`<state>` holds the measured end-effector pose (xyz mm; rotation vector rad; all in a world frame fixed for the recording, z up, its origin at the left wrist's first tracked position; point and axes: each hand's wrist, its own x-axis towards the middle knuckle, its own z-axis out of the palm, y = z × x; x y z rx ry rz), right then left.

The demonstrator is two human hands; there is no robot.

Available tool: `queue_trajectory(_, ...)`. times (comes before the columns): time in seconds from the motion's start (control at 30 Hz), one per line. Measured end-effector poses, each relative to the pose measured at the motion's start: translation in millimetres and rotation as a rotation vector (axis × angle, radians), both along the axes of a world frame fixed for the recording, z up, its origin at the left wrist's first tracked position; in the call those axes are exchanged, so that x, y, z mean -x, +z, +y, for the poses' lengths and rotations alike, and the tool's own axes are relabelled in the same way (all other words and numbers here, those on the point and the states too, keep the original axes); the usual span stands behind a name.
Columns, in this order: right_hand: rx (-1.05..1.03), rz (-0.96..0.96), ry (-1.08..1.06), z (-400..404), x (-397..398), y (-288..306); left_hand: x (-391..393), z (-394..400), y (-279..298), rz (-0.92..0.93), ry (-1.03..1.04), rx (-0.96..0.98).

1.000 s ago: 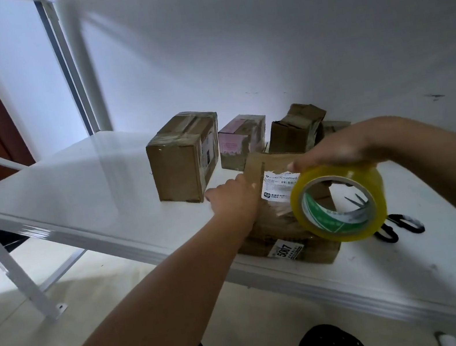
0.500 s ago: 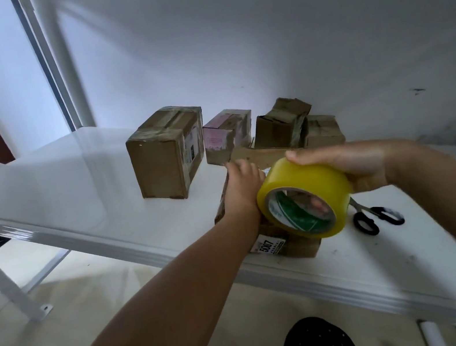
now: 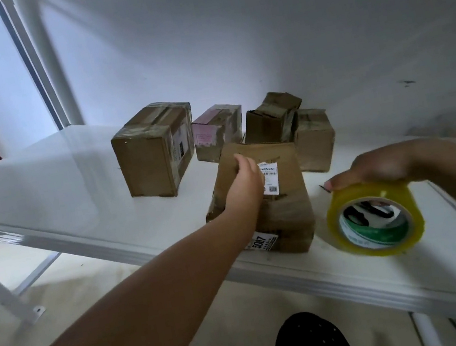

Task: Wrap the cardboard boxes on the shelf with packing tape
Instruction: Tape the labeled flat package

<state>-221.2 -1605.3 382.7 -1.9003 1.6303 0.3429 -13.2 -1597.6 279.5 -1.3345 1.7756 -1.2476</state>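
A flattened cardboard box (image 3: 273, 195), bearing a white shipping label and a "5007" sticker, lies at the front edge of the white shelf (image 3: 55, 185) as a person prepares to bind it with packing tape. The left hand (image 3: 245, 183) rests on the box's upper face, fingers curled over its far left edge to steady it. The right hand (image 3: 372, 167) grasps a yellow roll of packing tape (image 3: 376, 218) from above, holding it just to the right of the box and apart from it, above the shelf's front right portion. Whether a strip of tape runs from the roll to the box cannot be told; none is visible.

Behind the box, toward the back of the shelf, stand four more cartons: a large brown box (image 3: 153, 151) at the left whose top seam and edges shine with clear tape, a smaller pink-labelled box (image 3: 217, 130) that also looks glossy with tape, a tilted box (image 3: 272, 117) with loose-looking flaps leaning on the others, and a squat box (image 3: 313, 139) at the right with tape visible on its top.

By the look of it, the job is partly done: at least the large box appears wrapped, the front box is in hand with no clear wrap yet, and the tilted one probably remains. The person's dark dotted trousers (image 3: 308, 344) show below the shelf's front edge.
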Motion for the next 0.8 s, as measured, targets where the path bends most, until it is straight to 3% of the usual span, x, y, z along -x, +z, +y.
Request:
queue_trajectory(0.13,-0.009,-0.113,-0.046,2.8,1.4,-21.8,3.2,-0.1,2.4,0.017,-0.005,-0.016)
queue_trajectory(0.27,0.053,-0.098,-0.023,0.1,-7.3,-31.0,9.8,-3.9,4.5,0.127,-0.028,-0.034)
queue_trajectory(0.47,0.093,-0.102,-0.044,-3.1,-13.9,-35.6,37.4,-7.0,9.5,0.615,-0.132,-0.067)
queue_trajectory(0.57,0.093,-0.116,-0.049,-5.4,-15.9,-35.9,52.5,-7.5,13.0,0.967,-0.186,-0.076)
queue_trajectory(0.8,0.07,-0.119,-0.067,-9.7,-16.5,-35.5,45.8,1.7,9.1,1.372,-0.422,0.003)
